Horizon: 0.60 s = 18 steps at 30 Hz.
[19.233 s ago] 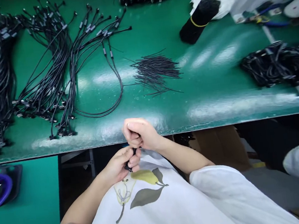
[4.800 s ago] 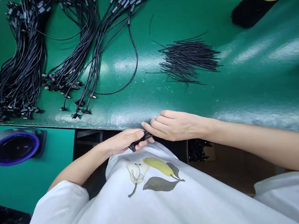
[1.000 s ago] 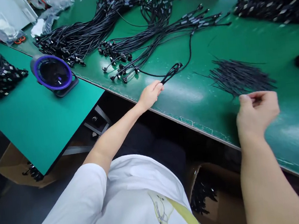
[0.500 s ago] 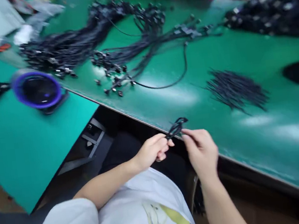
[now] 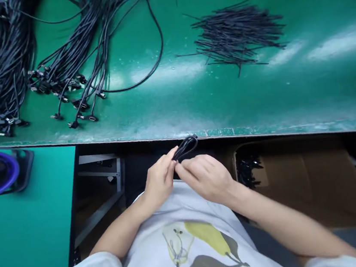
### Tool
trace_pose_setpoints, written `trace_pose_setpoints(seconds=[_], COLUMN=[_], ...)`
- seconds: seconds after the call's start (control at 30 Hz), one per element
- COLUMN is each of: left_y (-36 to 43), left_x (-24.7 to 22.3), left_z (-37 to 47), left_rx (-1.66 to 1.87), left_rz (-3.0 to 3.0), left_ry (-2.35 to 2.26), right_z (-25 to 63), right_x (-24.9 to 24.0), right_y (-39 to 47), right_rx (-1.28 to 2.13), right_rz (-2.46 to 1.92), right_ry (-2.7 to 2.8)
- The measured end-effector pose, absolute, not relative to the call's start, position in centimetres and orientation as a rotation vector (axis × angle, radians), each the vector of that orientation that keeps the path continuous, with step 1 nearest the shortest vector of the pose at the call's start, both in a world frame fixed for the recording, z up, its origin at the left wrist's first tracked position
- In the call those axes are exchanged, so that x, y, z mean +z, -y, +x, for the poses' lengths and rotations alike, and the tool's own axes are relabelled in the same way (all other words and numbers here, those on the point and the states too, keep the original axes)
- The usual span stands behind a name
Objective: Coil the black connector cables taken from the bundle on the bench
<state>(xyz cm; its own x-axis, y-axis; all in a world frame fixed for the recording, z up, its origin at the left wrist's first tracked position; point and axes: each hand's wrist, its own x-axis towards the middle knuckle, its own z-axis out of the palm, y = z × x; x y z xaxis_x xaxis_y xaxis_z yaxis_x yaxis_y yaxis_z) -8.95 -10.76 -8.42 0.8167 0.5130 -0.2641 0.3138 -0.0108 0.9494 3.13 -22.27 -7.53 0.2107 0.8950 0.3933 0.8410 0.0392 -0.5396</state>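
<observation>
A coiled black cable (image 5: 186, 146) sticks up as loops from my left hand (image 5: 159, 177), whose fingers are closed round its lower part, just off the front edge of the table. My right hand (image 5: 207, 177) is pinched at the base of the loops, its fingertips against those of my left. Whatever lies between the right fingertips is hidden. Beyond both hands, a pile of short thin black ties (image 5: 240, 35) lies on the green table (image 5: 258, 102).
Bunches of black cables (image 5: 2, 73) with plugs lie at the table's left, with smaller bunches (image 5: 88, 40) beside them. A purple-rimmed round dish (image 5: 15, 170) rests on the lower green side table (image 5: 30, 229). Below the table edge at right is a cardboard box (image 5: 303, 178) containing dark items.
My view has turned and dropped toward the table edge. The right hand has come from beside the loops to their base, against my left fingers. The left hand still grips the cable.
</observation>
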Motion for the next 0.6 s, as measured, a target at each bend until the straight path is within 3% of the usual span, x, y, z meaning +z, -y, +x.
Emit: trace_pose_setpoints(seconds=[0.23, 0.6], left_y=[9.7, 9.2], left_x=[-6.5, -6.6], left_z=[-9.5, -9.4], left_rx=[-0.143, -0.263], left_rz=[1.261, 1.232], left_ry=[-0.692, -0.65], right_z=[6.6, 5.2], right_x=[-2.8, -3.5], right_y=[22.7, 22.4], right_rx=[0.133, 0.142], right_rz=[-1.501, -1.511], right_ry=[2.062, 2.179])
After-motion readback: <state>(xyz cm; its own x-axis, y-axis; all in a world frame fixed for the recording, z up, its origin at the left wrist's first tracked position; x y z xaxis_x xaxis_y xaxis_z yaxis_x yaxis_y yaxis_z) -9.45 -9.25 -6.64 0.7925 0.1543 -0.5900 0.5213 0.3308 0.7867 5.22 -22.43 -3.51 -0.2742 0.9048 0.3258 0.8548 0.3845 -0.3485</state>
